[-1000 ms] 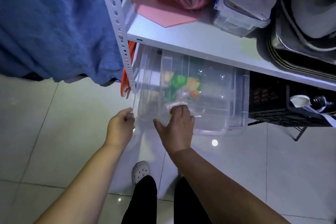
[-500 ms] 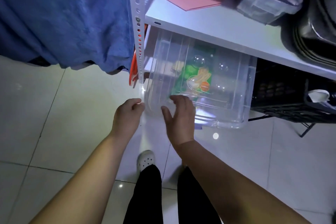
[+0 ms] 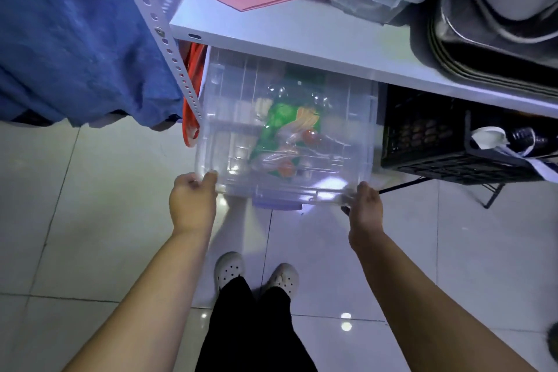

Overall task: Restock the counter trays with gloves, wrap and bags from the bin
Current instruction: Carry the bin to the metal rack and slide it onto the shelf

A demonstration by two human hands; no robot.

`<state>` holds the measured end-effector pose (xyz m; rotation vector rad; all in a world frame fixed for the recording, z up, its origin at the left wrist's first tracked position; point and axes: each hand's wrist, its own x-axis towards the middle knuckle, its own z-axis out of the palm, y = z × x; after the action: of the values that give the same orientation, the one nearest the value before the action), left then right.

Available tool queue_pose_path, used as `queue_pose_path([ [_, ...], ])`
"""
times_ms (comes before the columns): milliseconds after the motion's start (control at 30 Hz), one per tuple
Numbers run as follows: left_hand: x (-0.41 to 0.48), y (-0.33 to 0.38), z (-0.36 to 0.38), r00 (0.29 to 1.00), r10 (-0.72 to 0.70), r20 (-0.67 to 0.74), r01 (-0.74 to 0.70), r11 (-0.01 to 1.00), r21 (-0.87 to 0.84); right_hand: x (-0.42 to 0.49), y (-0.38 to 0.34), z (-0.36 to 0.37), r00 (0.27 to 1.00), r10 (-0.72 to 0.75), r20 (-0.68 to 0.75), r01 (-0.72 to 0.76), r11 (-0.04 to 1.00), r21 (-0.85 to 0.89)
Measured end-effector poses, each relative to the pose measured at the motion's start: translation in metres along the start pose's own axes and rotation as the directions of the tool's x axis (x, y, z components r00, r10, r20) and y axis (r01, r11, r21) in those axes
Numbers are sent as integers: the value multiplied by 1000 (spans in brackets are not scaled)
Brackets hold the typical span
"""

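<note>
Two hands are gripping the clear bin (image 3: 241, 118) by its near corners, left hand (image 3: 191, 205) and right hand (image 3: 365, 210) one each, while it is sitting partly under the white shelf (image 3: 302, 39).

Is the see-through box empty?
Not empty. A green packet and some paler things show through the clear bin.

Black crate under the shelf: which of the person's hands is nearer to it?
Right. The right hand grips the near right corner of the clear bin, beside the black crate; the left hand grips its near left corner, farther off.
</note>
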<state>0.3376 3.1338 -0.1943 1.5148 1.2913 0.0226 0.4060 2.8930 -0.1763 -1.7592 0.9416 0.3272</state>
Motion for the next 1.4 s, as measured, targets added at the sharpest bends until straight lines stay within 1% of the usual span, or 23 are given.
queue_pose_path([
  [67, -1, 0, 1, 999, -38, -13, 36, 992, -122, 2, 1, 0, 998, -44, 50, 46, 998, -38],
  [167, 0, 0, 4, 995, -95, 19, 96, 963, -253, 11, 1, -2, 993, -78, 85, 87, 991, -104],
  [233, -2, 2, 7, 990, -128, 62, 141, 940, -312, 14, 4, -5, 992, -86, 90, 94, 992, -85],
  [300, -3, 8, 13, 990, -120, 75, 138, 932, -335, 17, 1, -6, 991, -102, 82, 105, 994, -29],
  [367, 1, 22, 21, 994, -86, 63, 102, 929, -356, 25, -10, -4, 988, -135, 73, 132, 990, 47],
  [500, 28, 63, 44, 998, -24, 50, 43, 900, -434, 49, -53, 13, 973, -216, 87, 197, 962, 191],
  [600, 45, 84, 62, 996, 28, 85, 14, 894, -448, 65, -77, 28, 968, -224, 116, 178, 933, 313],
  [667, 49, 88, 72, 993, 77, 91, -29, 895, -445, 72, -80, 37, 965, -236, 112, 185, 921, 342],
  [733, 53, 90, 80, 994, 80, 74, -38, 891, -453, 75, -79, 46, 967, -237, 95, 184, 905, 383],
  [833, 60, 92, 85, 993, 107, 48, -78, 906, -415, 76, -78, 59, 984, -162, 76, 102, 856, 507],
  [900, 58, 88, 88, 992, 113, 52, -83, 912, -403, 74, -78, 65, 987, -120, 104, 45, 842, 537],
  [933, 54, 84, 91, 991, 102, 89, -57, 910, -411, 73, -77, 68, 986, -98, 133, 10, 839, 544],
  [1000, 41, 77, 100, 971, 50, 233, 52, 910, -412, 68, -72, 76, 975, -26, 221, -95, 851, 517],
  [1067, 32, 74, 108, 917, -36, 398, 196, 909, -369, 61, -68, 85, 950, 53, 309, -192, 878, 438],
  [1133, 29, 77, 112, 862, -87, 500, 313, 867, -388, 60, -66, 92, 934, 122, 335, -258, 881, 397],
  [1233, 31, 82, 114, 841, -132, 525, 406, 796, -449, 60, -71, 95, 902, 198, 384, -346, 864, 365],
  [1333, 28, 83, 116, 835, -183, 519, 439, 791, -427, 56, -74, 101, 859, 201, 470, -405, 828, 387],
  [1400, 27, 90, 118, 837, -196, 512, 442, 793, -419, 52, -74, 108, 870, 185, 456, -397, 812, 427],
])
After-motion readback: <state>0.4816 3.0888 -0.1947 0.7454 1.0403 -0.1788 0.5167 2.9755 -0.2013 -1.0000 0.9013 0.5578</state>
